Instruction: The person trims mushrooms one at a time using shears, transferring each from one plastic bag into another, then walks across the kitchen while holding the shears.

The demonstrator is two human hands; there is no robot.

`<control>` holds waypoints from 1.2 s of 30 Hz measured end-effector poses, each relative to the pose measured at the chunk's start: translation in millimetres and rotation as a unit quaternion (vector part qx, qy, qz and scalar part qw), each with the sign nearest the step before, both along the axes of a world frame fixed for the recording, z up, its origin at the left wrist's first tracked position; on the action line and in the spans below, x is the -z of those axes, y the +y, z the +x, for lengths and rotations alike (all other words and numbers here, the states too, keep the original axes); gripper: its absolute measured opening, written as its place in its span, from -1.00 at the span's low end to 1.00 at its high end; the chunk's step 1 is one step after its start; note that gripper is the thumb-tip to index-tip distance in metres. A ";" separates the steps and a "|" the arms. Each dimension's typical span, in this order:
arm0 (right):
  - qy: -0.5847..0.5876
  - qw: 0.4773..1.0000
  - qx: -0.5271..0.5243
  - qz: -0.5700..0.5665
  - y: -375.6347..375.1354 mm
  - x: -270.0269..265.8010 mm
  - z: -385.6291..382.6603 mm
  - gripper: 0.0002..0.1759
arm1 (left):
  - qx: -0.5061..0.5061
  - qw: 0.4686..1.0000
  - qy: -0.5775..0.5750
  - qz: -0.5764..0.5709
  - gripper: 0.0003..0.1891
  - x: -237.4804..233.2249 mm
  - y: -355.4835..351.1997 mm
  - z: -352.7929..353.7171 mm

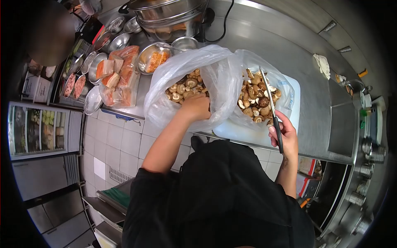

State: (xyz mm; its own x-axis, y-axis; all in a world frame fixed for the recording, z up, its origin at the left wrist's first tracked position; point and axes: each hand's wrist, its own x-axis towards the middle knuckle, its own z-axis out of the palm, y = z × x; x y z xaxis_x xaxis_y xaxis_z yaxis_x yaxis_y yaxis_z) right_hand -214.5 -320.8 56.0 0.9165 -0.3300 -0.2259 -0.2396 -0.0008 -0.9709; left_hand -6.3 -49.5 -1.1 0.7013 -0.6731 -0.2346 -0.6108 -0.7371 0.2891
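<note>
My left hand (197,106) reaches into a clear plastic bag (223,78) of whole brown mushrooms (180,89). Its fingers are down among the mushrooms and hidden. In my right hand (286,135) is a knife (269,93), gripped by its black handle, with the long blade pointing away from me. The blade passes over a second plastic bag (248,56), which holds cut and trimmed mushrooms (252,99). That bag rests on a white cutting board (294,93).
Left of the bags lie wrapped salmon-coloured slabs (129,78) and a metal bowl (142,62) with orange pieces. A large steel pot (165,20) stands behind, near a black cable (225,25). A white cloth (321,66) lies on the steel counter (314,107) at right.
</note>
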 end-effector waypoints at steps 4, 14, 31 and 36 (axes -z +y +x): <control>-0.017 1.000 -0.021 0.008 9.1 0.8 6.4 -0.31 | 0.014 0.994 0.085 0.065 -0.57 -3.1 -3.1 11.0; -0.016 1.000 -0.009 0.008 14.3 2.4 6.9 -0.31 | -0.042 0.981 0.181 -0.047 -0.35 5.1 -6.5 18.0; -0.024 1.000 0.005 0.019 16.3 -3.6 9.9 -0.31 | -0.053 0.993 0.083 -0.071 -0.43 11.4 3.9 13.7; -0.031 0.999 0.006 0.032 13.9 -1.5 2.3 -0.28 | -0.227 0.907 0.235 -0.265 -0.62 15.2 30.8 43.2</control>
State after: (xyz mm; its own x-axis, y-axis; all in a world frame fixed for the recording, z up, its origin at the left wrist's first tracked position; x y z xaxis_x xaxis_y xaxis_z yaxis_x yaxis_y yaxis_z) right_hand -212.2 -306.9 57.4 0.9255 -0.3284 -0.1889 -0.1778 0.0639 -0.9820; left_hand 36.9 -18.7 -16.3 0.8403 -0.4462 -0.3078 0.0032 -0.5637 0.8260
